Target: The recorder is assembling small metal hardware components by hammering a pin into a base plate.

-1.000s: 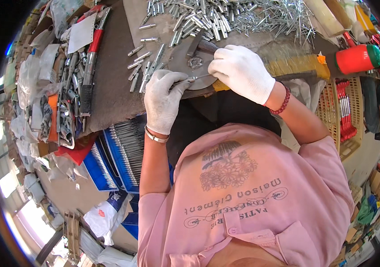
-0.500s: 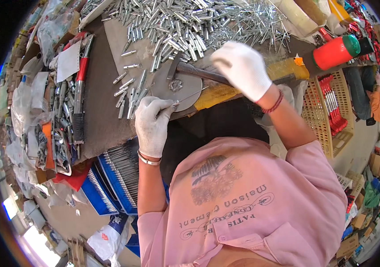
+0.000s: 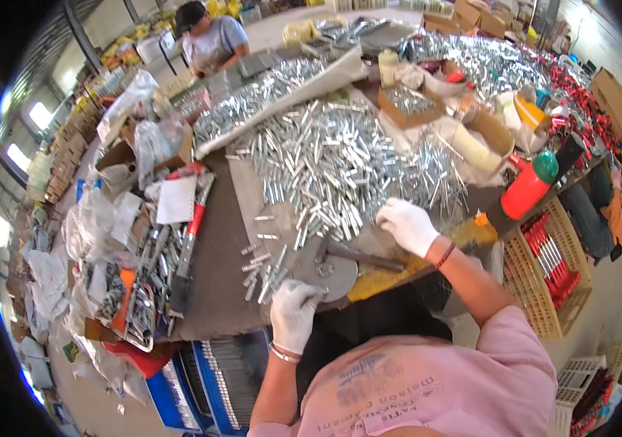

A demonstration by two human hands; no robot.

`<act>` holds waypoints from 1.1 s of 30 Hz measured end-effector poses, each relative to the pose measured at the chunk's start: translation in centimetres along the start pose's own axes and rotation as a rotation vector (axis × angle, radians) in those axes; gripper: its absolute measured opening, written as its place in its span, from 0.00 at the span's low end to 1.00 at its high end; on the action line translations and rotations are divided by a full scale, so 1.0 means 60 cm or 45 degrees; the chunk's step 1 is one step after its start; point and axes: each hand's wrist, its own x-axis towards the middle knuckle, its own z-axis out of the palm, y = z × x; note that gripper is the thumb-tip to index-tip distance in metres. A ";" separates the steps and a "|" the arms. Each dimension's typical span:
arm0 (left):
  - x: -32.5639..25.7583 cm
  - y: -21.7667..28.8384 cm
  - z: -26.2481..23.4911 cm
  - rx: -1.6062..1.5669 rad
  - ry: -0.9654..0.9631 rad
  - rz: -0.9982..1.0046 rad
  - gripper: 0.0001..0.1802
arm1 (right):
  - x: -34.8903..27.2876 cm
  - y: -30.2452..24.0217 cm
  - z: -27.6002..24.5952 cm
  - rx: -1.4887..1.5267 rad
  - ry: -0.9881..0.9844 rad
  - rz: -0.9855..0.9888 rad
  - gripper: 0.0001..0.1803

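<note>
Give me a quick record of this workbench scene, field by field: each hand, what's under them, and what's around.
left hand: white-gloved left hand rests at the near edge of the round metal disc
right hand: white-gloved right hand reaches toward the pile of silver metal pieces
tool: hammer lies across the disc, unheld
loose parts: a few metal pieces left of the disc
nearby: red bottle, basket

Left hand [image 3: 293, 313] and right hand [image 3: 408, 224]: white gloves. Wristbands: metallic left, red beaded right. Pink short-sleeved shirt, dark print.
</note>
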 end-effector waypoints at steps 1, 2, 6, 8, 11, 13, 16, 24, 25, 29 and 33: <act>-0.004 0.002 0.002 -0.005 0.009 -0.011 0.06 | -0.003 -0.001 -0.002 0.003 0.017 0.004 0.01; -0.001 0.004 0.002 -0.006 0.013 -0.026 0.06 | -0.004 -0.002 -0.002 0.009 0.030 0.010 0.01; -0.002 0.008 0.000 0.001 0.059 0.001 0.07 | 0.004 -0.044 0.001 0.050 0.106 -0.010 0.01; 0.002 0.009 -0.001 0.010 0.068 0.016 0.07 | 0.007 -0.091 0.002 0.130 0.091 -0.115 0.02; 0.011 0.005 0.002 0.011 0.053 0.033 0.07 | 0.005 -0.166 0.023 0.390 0.071 -0.282 0.08; 0.010 -0.001 0.003 0.012 0.049 0.044 0.07 | -0.002 -0.208 0.032 0.369 -0.079 -0.311 0.13; 0.007 -0.006 0.003 -0.026 0.061 0.072 0.07 | -0.005 -0.234 0.056 0.360 -0.165 -0.393 0.17; 0.006 -0.006 0.002 -0.012 0.062 0.089 0.06 | -0.007 -0.228 0.048 0.310 -0.162 -0.461 0.15; 0.006 -0.005 0.001 -0.011 0.062 0.090 0.06 | -0.010 -0.231 0.045 0.330 -0.140 -0.454 0.14; 0.003 0.001 0.000 0.040 0.055 0.084 0.06 | -0.018 -0.233 0.060 0.356 -0.101 -0.503 0.13; -0.003 -0.005 0.002 0.075 0.039 0.053 0.07 | -0.019 -0.239 0.048 0.328 -0.144 -0.513 0.12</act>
